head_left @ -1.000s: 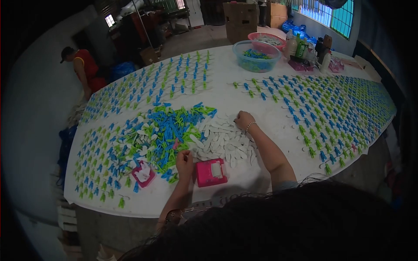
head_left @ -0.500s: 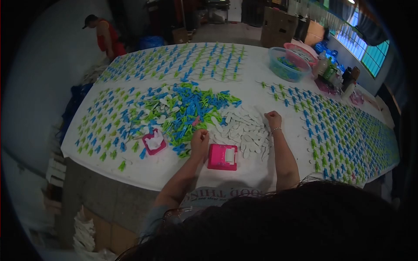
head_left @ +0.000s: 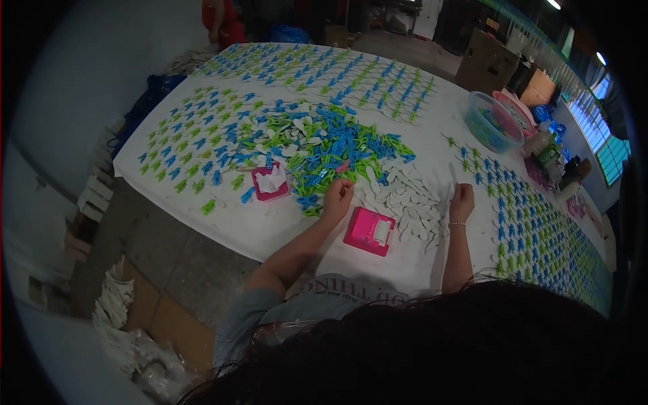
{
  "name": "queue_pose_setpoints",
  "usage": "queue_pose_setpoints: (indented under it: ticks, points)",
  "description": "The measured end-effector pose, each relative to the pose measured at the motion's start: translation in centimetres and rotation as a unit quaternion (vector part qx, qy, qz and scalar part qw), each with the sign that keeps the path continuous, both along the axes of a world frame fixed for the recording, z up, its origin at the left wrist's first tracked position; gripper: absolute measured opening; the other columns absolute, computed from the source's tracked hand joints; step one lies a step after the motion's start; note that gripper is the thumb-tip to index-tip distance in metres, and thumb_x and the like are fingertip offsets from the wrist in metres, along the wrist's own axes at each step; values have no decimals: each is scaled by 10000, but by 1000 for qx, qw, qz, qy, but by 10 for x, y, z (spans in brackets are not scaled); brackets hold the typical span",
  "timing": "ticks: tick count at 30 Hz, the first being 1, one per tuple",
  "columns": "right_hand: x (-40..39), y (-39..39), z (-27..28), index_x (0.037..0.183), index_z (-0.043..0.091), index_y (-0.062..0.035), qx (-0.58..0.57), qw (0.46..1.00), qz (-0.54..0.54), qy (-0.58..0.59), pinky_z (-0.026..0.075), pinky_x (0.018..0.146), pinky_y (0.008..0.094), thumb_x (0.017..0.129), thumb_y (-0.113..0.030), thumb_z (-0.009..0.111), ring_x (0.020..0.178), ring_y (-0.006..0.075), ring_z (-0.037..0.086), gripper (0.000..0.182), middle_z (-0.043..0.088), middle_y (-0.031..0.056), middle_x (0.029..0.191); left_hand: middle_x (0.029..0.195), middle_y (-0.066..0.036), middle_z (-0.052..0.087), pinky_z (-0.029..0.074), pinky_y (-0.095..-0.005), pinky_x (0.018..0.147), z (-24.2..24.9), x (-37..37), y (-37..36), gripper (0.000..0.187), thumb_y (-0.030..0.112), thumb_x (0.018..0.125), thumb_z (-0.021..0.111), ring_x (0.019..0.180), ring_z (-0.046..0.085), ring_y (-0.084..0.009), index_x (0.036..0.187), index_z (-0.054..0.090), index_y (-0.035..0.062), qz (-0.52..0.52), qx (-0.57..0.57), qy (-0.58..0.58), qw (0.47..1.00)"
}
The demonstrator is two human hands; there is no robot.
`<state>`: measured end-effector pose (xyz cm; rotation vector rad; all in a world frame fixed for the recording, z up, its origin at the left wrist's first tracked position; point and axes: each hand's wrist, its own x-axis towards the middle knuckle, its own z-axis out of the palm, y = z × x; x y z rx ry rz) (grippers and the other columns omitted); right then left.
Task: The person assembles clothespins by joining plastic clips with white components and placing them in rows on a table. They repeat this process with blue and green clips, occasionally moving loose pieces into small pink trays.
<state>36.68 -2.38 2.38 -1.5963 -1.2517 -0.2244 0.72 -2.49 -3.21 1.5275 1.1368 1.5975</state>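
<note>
My right hand [head_left: 462,200], with a bracelet at the wrist, is closed on a pale flat strip [head_left: 453,173] that stands up from the fingers. It is at the right edge of a pile of white flat pieces [head_left: 410,202]. My left hand [head_left: 339,198] is closed at the near edge of a heap of blue and green clothespins [head_left: 344,138]; whatever its fingers hold is too small to make out. Between my hands, closer to me, sits a pink dispenser [head_left: 370,231] with a white roll. A pink tray [head_left: 271,183] with white material lies left of my left hand.
Rows of blue and green clothespins cover the table's left [head_left: 192,145], far side [head_left: 324,71] and right [head_left: 540,233]. A clear basin [head_left: 495,123] of clothespins, a pink basin [head_left: 516,111] and bottles [head_left: 555,162] stand at the back right. A person in red [head_left: 223,23] is beyond the far left corner.
The camera view has turned, so the table appears tilted and shifted. A pale strip now shows upright in my right hand. My left hand remains closed by the clothespin heap.
</note>
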Motion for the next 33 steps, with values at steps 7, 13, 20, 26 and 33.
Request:
queue_pose_setpoints:
  ticks: [7,13,20,26,33]
  points:
    - [-50,-22,23,848,543,-40,-60,925,223,301,475,505,229,901,-126,583,555,88,549,110,566,21,671,818,-8,536,418,-223,582,2,0,5,111,59,851,620,643,494,-77,952,584,29,-20,22,-11,1000]
    - [-124,-71,46,858,543,-21,-130,850,347,374,478,562,215,885,-115,615,592,72,567,122,575,4,709,869,-9,589,444,-187,621,110,28,-29,159,48,853,632,700,554,-51,998,569,23,-255,-54,-87,961]
    - [-152,-109,34,916,591,-21,-152,882,375,239,472,644,234,851,-65,640,719,94,574,93,596,17,780,881,-20,575,451,-197,627,108,18,-35,106,60,865,618,725,559,-56,957,586,18,-350,-101,-71,928]
    - [-161,-117,23,884,619,-37,-129,916,365,104,454,642,292,798,-38,650,711,190,558,92,590,73,787,875,-61,570,466,-239,650,106,6,-50,70,57,832,634,732,578,-124,893,616,28,-295,28,106,949]
    - [-163,-116,25,852,608,-43,-106,920,378,9,441,651,343,755,-24,643,729,259,536,104,582,87,776,852,-72,585,473,-274,665,106,-4,-59,85,75,816,644,744,594,-192,893,622,47,-269,60,161,948]
